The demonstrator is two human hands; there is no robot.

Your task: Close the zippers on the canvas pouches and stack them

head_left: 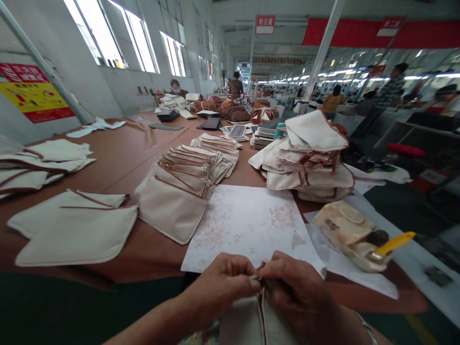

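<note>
My left hand (221, 286) and my right hand (300, 292) meet at the bottom edge, fingers pinched together on the top of a cream canvas pouch (247, 318) with brown trim. The pouch hangs down toward me, mostly hidden below the hands. The pinch sits over the near edge of a white paper sheet (247, 225) stained with reddish smears.
A fanned row of cream pouches (187, 182) lies ahead, a tall stack of them (309, 160) at right, more (72, 225) at left on the brown table (118, 158). A stained glue container with a yellow-handled tool (359, 237) rests at right. People work far behind.
</note>
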